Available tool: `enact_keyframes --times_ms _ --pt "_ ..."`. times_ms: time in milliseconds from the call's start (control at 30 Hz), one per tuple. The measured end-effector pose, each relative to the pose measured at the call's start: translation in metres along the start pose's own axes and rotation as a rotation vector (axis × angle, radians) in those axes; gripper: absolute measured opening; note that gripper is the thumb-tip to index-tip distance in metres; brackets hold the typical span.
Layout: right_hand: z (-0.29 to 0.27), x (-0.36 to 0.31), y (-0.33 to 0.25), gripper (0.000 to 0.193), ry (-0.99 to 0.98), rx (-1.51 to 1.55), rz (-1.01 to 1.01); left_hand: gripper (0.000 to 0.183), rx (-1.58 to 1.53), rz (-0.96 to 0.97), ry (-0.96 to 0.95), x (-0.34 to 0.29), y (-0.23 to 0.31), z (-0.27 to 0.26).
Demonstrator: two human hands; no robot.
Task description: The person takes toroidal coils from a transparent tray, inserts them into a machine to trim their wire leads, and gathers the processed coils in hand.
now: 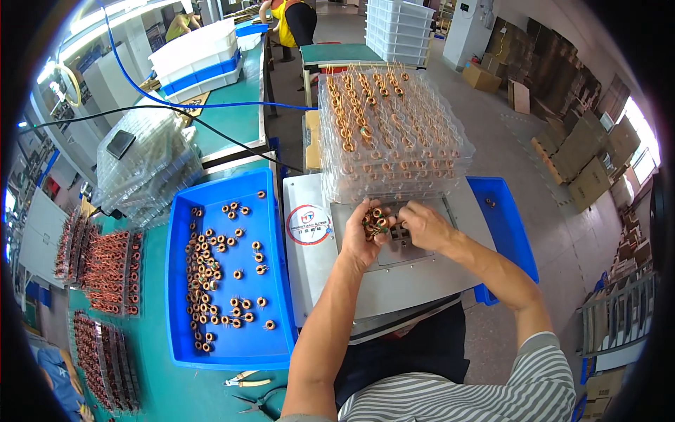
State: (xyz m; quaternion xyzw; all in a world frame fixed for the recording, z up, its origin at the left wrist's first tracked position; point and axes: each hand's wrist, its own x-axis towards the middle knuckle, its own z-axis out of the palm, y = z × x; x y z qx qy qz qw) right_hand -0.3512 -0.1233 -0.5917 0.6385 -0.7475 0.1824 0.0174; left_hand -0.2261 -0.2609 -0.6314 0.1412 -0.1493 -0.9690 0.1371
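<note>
My left hand (pixel 357 238) is cupped around several small copper-wound ring coils (pixel 374 222), some with green on them. Just to its right, my right hand (pixel 426 226) has its fingertips pinched together above a dark plate with square openings (pixel 399 240). Whatever sits in that pinch is too hidden to make out. Both hands are over the flat metal top of a machine (pixel 308 271). Behind them stands a tall stack of clear plastic trays (pixel 394 169), with coils on long copper leads lying in the top one.
To the left, a blue tray (pixel 235 355) contains many loose coils. Another blue tray (pixel 513 239) lies at the right. Pliers (pixel 249 382) and cutters (pixel 261 406) rest on the green bench. Racks of coils (pixel 112 271) stand far left. A blue cable (pixel 211 107) crosses above.
</note>
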Motion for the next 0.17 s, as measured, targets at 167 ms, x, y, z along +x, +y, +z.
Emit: enact_keyframes --times_ms 167 --pt "-0.048 0.019 -0.041 0.013 0.142 0.226 -0.038 0.037 0.030 -0.007 0.037 -0.002 0.003 0.001"
